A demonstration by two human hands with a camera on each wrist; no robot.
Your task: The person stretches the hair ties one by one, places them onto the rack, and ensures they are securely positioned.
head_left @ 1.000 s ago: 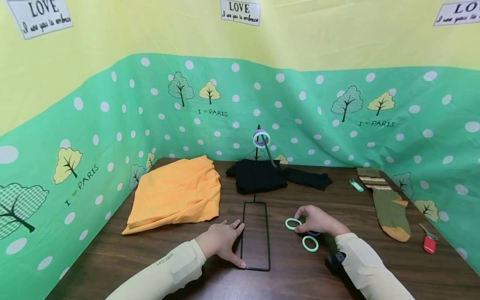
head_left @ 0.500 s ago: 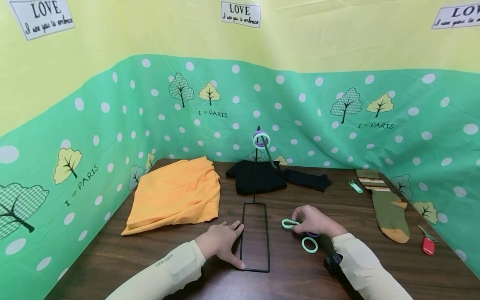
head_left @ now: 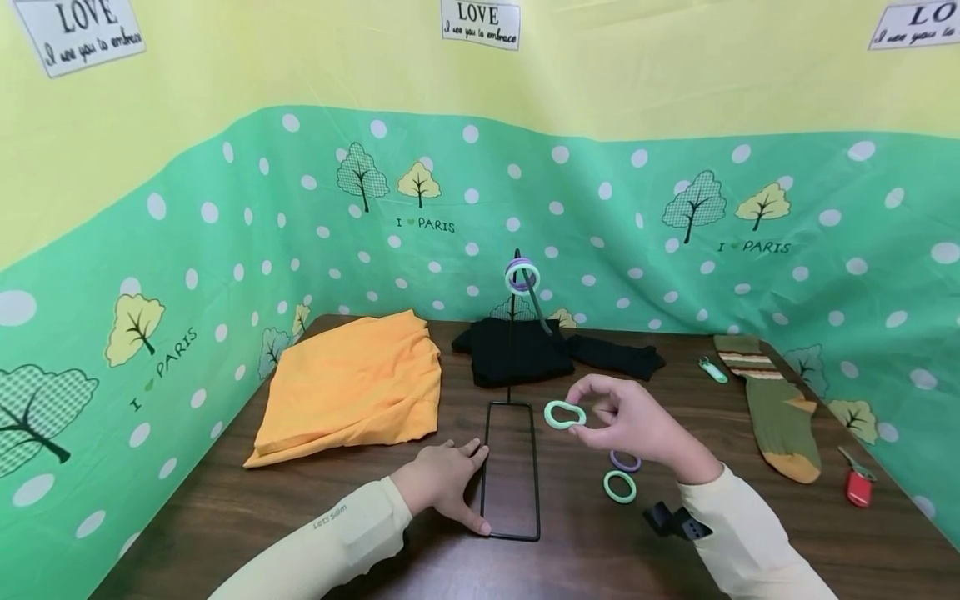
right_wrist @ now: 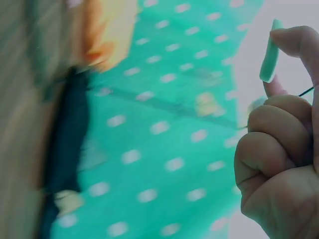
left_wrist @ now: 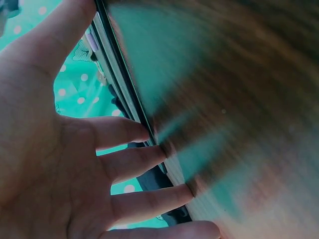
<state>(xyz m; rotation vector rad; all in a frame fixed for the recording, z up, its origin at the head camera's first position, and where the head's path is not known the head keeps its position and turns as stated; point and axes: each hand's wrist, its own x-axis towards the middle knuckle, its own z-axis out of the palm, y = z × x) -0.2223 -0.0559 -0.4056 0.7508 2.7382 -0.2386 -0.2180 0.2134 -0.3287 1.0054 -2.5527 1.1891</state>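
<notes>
Between thumb and forefinger, my right hand pinches a light green ring, squeezed a little out of round and raised above the table. The right wrist view shows the same green ring edge-on, the other fingers curled in. My left hand lies spread at the left side of a black wire stand's base, thumb and fingertips touching the frame. From the stand's upright, an arm carries mint and purple rings. A purple ring and another green ring lie beneath my right hand.
An orange cloth is spread at the left. Folded black clothing and a black sock lie behind the stand. To the right are an olive sock, a nail clipper and a red-handled item. Patterned curtain surrounds the table.
My right hand has lifted the green ring off the table and brought it up and left, toward the stand. The purple ring below is now uncovered. My left hand stays put.
</notes>
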